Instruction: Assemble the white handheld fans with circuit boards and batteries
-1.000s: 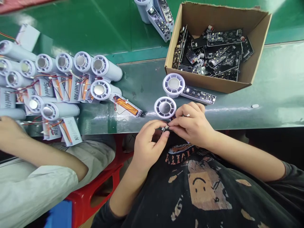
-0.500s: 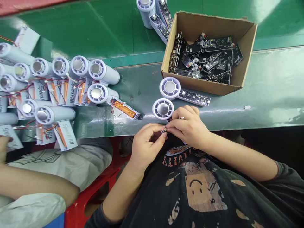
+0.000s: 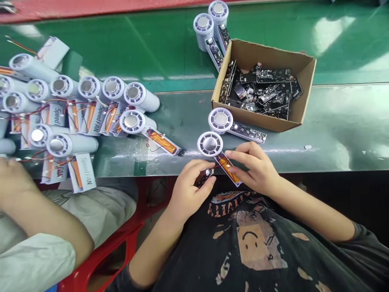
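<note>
My left hand (image 3: 190, 188) is closed on a small dark circuit board (image 3: 208, 173), held between thumb and fingers and mostly hidden by them. Just right of it lies a pale handheld fan (image 3: 210, 144), its round grille up. The fan's open handle shows an orange battery (image 3: 228, 167) with thin wires, and its end reaches past the table's front edge. My right hand (image 3: 257, 166) is at the handle's right side, thumb and fingers apart, their tips over the handle near a small white connector. Behind is a second fan (image 3: 220, 119) with a circuit board (image 3: 249, 133) on its handle.
A cardboard box (image 3: 261, 120) of loose circuit boards stands behind, with two more fans (image 3: 203, 25) at its left. Many fans (image 3: 71, 144) with wires crowd the left side. Another person's arm (image 3: 39, 198) is at the lower left. A small white piece (image 3: 308, 147) lies at right.
My hands have moved apart from where their fingertips met. The right has opened and shifted right, uncovering the fan's handle and battery; the left keeps the board. The camera view has shifted.
</note>
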Demonstrator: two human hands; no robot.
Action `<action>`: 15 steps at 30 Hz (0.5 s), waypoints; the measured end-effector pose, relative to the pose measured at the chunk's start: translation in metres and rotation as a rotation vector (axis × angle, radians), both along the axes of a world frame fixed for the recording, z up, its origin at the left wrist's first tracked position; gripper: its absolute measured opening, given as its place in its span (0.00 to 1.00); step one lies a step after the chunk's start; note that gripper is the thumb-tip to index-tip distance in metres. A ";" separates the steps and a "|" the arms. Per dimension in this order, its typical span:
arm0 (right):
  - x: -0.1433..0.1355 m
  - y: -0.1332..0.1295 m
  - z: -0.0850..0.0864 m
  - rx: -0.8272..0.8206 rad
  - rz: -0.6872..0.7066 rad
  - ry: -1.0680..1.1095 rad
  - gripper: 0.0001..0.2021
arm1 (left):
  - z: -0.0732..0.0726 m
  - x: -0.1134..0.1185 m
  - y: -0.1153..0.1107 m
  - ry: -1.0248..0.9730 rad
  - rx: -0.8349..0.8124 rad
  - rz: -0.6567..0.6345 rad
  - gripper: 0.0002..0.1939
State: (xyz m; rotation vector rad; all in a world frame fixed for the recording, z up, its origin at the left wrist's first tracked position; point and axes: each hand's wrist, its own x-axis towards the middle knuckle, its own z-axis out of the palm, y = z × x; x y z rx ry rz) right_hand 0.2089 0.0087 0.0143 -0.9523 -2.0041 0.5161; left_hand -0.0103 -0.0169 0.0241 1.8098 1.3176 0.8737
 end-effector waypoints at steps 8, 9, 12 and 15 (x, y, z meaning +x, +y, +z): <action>-0.007 0.017 0.008 -0.235 -0.046 0.237 0.06 | -0.001 0.002 -0.002 -0.004 -0.034 -0.013 0.11; -0.007 0.019 0.009 -0.272 -0.048 0.264 0.06 | -0.002 0.002 -0.003 -0.011 -0.051 -0.010 0.11; -0.009 0.020 0.013 -0.317 -0.008 0.266 0.08 | -0.005 0.004 -0.006 -0.121 -0.196 0.060 0.11; -0.013 0.019 0.018 -0.347 0.076 0.204 0.12 | -0.007 0.007 -0.007 -0.387 -0.418 0.145 0.13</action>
